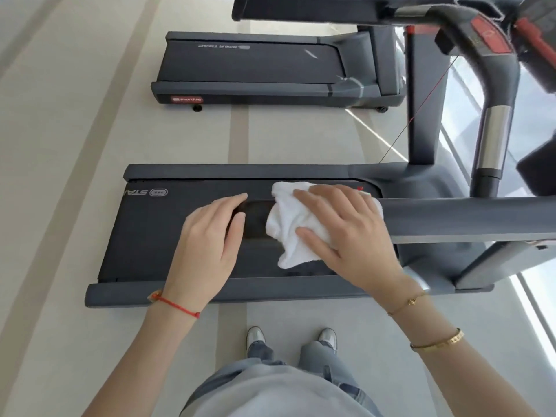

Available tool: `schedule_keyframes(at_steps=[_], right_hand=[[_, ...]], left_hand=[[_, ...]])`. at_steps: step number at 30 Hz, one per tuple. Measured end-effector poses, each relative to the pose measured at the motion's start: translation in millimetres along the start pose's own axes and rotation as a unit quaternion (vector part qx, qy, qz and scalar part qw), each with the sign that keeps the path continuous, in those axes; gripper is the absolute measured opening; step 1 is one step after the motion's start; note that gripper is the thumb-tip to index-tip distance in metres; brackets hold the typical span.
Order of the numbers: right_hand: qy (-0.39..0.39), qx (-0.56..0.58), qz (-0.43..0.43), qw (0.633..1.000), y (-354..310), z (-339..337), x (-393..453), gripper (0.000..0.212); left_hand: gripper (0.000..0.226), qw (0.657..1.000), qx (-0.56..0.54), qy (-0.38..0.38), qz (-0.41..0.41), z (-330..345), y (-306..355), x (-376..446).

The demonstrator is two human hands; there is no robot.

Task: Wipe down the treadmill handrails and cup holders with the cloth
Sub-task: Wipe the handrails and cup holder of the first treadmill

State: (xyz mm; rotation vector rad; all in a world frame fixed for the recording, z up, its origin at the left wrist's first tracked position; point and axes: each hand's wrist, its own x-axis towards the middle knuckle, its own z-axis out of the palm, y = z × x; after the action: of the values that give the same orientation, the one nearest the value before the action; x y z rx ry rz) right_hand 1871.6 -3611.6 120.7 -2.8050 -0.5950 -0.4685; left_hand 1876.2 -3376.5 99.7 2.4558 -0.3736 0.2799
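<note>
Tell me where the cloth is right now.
Head view, center: the cloth lies on the near handrail, under the right hand, just right of the left hand.

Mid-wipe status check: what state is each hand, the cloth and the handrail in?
left hand: grips the handrail's end
right hand: fingers spread, pressing the cloth
cloth: crumpled, draped over the handrail
handrail: bare to the right of the cloth
</note>
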Motion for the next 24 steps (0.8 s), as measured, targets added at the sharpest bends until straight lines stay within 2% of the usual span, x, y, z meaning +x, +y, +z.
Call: schedule_keyframes(at_steps=[4,8,11,14,17,20,22,24], right_hand=[[0.045,0.014,0.12,0.992,-9,-1,10,0.036],[0.017,-0.002,0.053,0.998,-39,16,19,0.042],[0.013,-0.009,0.003,1.0,-22,11,8,0.045],[0.067,0.005,0.08,0.994,-3,4,0,0.039],[0.101,0.008,0.153,0.983,-22,13,8,0.032],[0.063,0.017,0.09,0.994,-45,24,11,0.041],[0.037,0.009,0.033,0.999,-36,21,5,0.047],[0.035,0.006,0.026,0.999,-16,13,-3,0.047]], left_hand=[[0.037,0.999,-0.031,-0.01,-0.007,-2,-1,1],[0.035,0.997,-0.079,-0.005,-0.012,0,-2,-1],[0.035,0.996,-0.086,0.004,-0.021,1,-2,-2],[0.035,0.996,-0.08,0.002,-0.026,2,-1,-3],[0.036,0.996,-0.084,0.005,-0.032,3,-1,-3],[0.034,0.995,-0.093,0.006,-0.037,4,-2,-3],[0.034,0.995,-0.094,0.005,-0.036,4,-3,-3],[0.035,0.995,-0.09,0.006,-0.032,4,-4,-3]])
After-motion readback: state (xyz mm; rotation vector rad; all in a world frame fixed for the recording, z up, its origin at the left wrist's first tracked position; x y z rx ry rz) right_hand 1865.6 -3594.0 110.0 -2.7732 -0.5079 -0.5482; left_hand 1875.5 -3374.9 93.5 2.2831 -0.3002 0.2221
